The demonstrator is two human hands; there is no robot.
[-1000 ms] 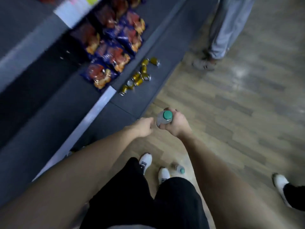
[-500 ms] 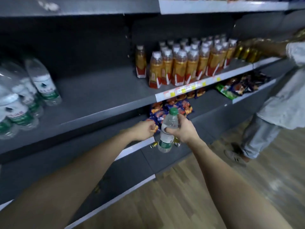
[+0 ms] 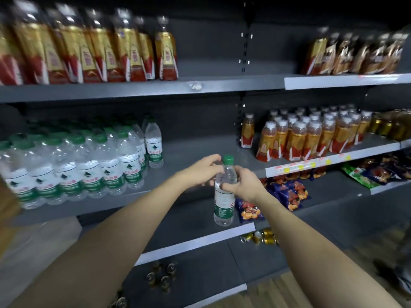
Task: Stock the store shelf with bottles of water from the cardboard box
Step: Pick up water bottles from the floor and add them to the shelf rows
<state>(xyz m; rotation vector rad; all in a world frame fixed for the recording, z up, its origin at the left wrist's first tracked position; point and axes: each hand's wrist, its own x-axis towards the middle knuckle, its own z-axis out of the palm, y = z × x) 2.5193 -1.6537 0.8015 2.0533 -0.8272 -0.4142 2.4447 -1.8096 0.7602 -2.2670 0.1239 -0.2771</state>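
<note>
I hold one clear water bottle (image 3: 224, 203) with a green cap and green label upright in front of the middle shelf (image 3: 195, 152). My right hand (image 3: 241, 185) grips its upper body from the right. On the left, the fingers and thumb of my left hand (image 3: 200, 172) curl round its shoulder just below the cap. Several matching water bottles (image 3: 89, 167) stand in rows on the left part of that shelf, with bare grey shelf to their right. A brown cardboard edge (image 3: 6, 207) shows at the far left.
Orange drink bottles (image 3: 307, 138) fill the right of the middle shelf, and red-and-gold bottles (image 3: 89, 52) stand on the shelf above. Snack bags (image 3: 289, 192) and gold cans (image 3: 260, 237) lie on the lower shelves. Wooden floor (image 3: 278, 292) is at the bottom right.
My view swung up from the floor to the shelves and left toward the water rows. The bottle rose upright, and my left hand opened from a fist and closed onto it.
</note>
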